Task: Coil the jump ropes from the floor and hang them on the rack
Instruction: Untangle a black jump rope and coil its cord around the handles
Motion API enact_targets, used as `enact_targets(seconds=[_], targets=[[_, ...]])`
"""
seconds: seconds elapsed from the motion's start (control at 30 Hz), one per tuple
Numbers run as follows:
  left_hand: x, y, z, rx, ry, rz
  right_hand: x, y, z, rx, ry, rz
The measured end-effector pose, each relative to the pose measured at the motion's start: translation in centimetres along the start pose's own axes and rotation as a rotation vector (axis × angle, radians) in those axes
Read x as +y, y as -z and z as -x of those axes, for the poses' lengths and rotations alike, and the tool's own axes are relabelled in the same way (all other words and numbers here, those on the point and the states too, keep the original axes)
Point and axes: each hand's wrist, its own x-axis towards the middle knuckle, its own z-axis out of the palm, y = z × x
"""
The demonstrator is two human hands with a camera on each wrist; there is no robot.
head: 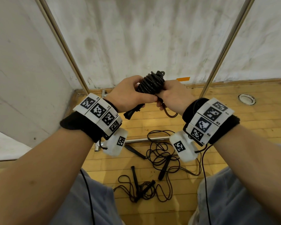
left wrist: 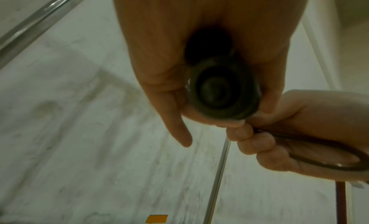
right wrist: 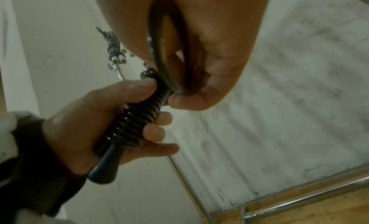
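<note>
A dark jump rope (head: 150, 84) is wound in tight turns around its own handles, held at chest height in front of the rack. My left hand (head: 131, 93) grips the wound bundle (right wrist: 137, 117), with a black handle end (head: 131, 113) sticking out below it. My right hand (head: 172, 95) pinches the last loop of rope (right wrist: 169, 53) against the bundle; that loop (head: 169, 113) hangs under the palm. In the left wrist view the handle's round end (left wrist: 221, 91) faces the camera. Two more loose ropes (head: 161, 153) (head: 141, 189) lie tangled on the wooden floor below.
The rack's two chrome uprights (head: 66, 46) (head: 224, 49) rise on either side of my hands, with its base bar (head: 136, 140) on the floor. A bundled rope with white handles (right wrist: 114, 53) hangs high on the rack. A stained white wall (head: 144, 38) stands behind. My knees (head: 94, 200) frame the floor.
</note>
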Motion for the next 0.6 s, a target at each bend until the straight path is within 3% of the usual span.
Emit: enact_targets(seconds=[0.17, 0.47, 0.6], targets=[[0.0, -0.58, -0.03, 0.059, -0.072, -0.006, 0.16, 0.06, -0.13, 0.034, 0.035, -0.069], [-0.18, -0.18, -0.02, 0.128, -0.073, 0.097, 0.17, -0.31, -0.28, -0.024, 0.056, -0.038], [0.1, -0.25, 0.05, 0.045, -0.016, 0.197, 0.01, -0.23, -0.27, -0.064, 0.044, 0.01]])
